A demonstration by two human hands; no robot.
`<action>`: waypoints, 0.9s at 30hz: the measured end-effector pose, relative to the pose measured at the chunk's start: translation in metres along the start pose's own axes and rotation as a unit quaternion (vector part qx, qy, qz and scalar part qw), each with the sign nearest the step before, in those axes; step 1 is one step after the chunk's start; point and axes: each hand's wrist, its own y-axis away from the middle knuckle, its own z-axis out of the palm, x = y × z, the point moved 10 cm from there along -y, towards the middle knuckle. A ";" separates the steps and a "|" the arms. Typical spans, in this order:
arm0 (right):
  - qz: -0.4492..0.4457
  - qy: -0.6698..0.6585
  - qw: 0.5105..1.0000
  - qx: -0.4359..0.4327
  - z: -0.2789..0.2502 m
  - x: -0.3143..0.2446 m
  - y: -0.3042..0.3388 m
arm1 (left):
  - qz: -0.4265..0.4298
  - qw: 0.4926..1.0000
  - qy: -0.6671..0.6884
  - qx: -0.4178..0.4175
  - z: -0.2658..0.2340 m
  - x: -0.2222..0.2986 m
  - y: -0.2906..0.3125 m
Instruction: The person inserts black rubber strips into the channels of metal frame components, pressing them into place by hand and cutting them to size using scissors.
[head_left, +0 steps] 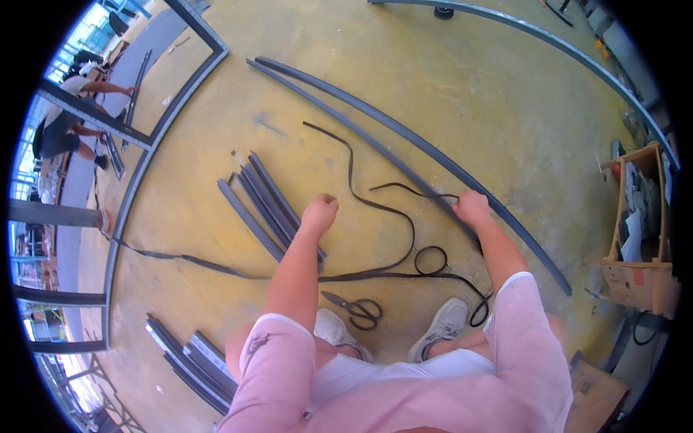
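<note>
My right hand (471, 208) is closed on a black rubber strip (413, 190), whose short free end sticks out to the left over the floor. My left hand (320, 214) is curled closed above the bundle of short dark profiles (266, 198); what it holds, if anything, is hidden. A longer black strip (351, 162) winds across the floor between my hands and runs off to the left, with a loop (431, 261) near my right foot. Black-handled scissors (354, 310) lie between my shoes. Two long curved dark profiles (426, 148) lie beyond and under my right hand.
A large grey metal frame (162, 133) stands at the left, with a co-worker (68, 119) bending behind it. More short profiles (189, 364) lie by my left leg. A wooden crate (639, 209) with papers stands at the right. A curved metal bar (534, 32) spans the far right.
</note>
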 end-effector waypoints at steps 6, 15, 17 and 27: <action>0.056 -0.078 0.993 -0.071 0.028 -0.002 0.020 | 0.085 0.986 -0.124 -0.066 0.055 0.063 0.022; 0.001 -0.126 0.987 -0.098 0.006 -0.074 0.055 | 0.043 0.994 -0.025 -0.098 0.079 0.027 -0.004; -0.027 -0.183 0.973 -0.140 -0.014 -0.090 0.066 | -0.029 0.975 0.159 -0.151 0.091 0.022 -0.003; -0.016 -0.265 0.964 -0.004 -0.159 -0.127 0.087 | -0.079 0.791 0.607 0.015 0.054 0.085 -0.002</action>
